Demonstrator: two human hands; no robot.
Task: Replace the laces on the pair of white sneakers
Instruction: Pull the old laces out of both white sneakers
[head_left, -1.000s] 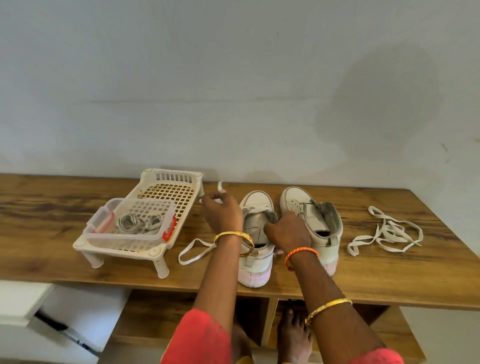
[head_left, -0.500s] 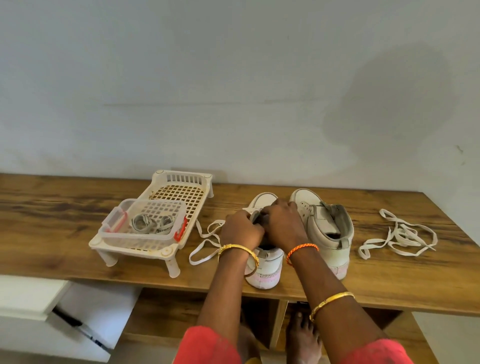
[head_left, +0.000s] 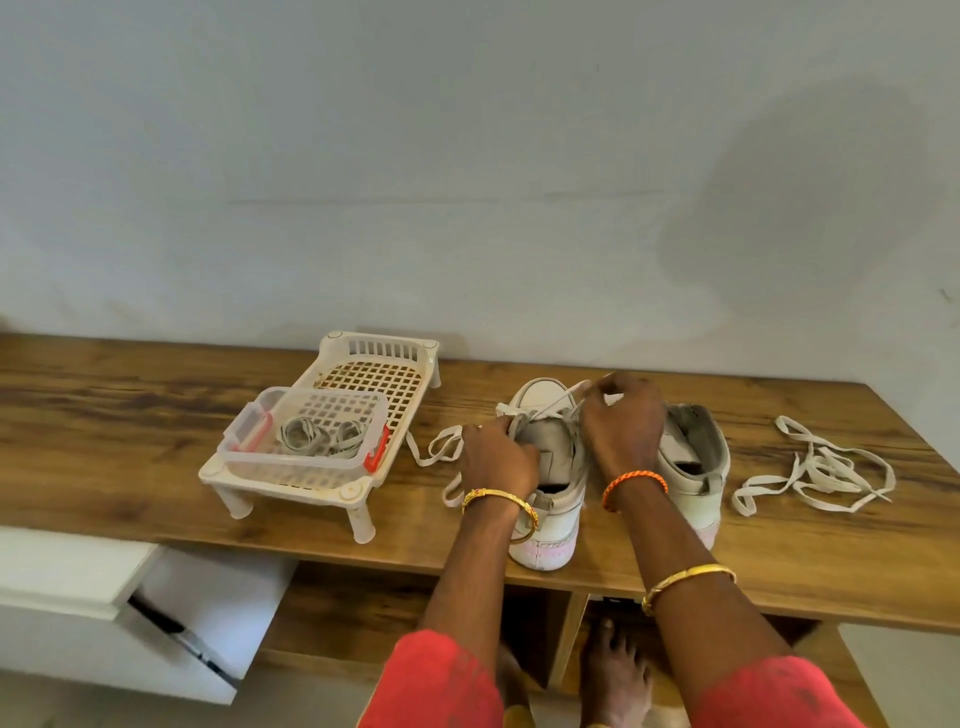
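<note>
On the wooden table (head_left: 130, 415) in front of you, seen from the head camera, two white sneakers stand side by side with their toes toward the wall. Your left hand (head_left: 498, 457) sits at the left side of the left sneaker (head_left: 550, 467), fingers curled round the lace (head_left: 545, 408) where it leaves the eyelets. Your right hand (head_left: 621, 426) is raised over the tongue area, between the two shoes, its fingertips pinched together on a strand of the same lace that runs taut across the toe cap. The loose tail of that lace lies in loops on the table just left of the shoe, between it and the rack. The right sneaker (head_left: 693, 467) stands just beside the first, partly hidden behind your right wrist, with its opening gaping and no lace visible in it. A second loose lace (head_left: 821, 470) lies in a tangle near the table's right end, apart from both shoes. To the left stands a white plastic footed rack (head_left: 363, 358), and on its near half rests a clear plastic box (head_left: 306, 441) with red clips, holding several coiled laces (head_left: 317, 434).
</note>
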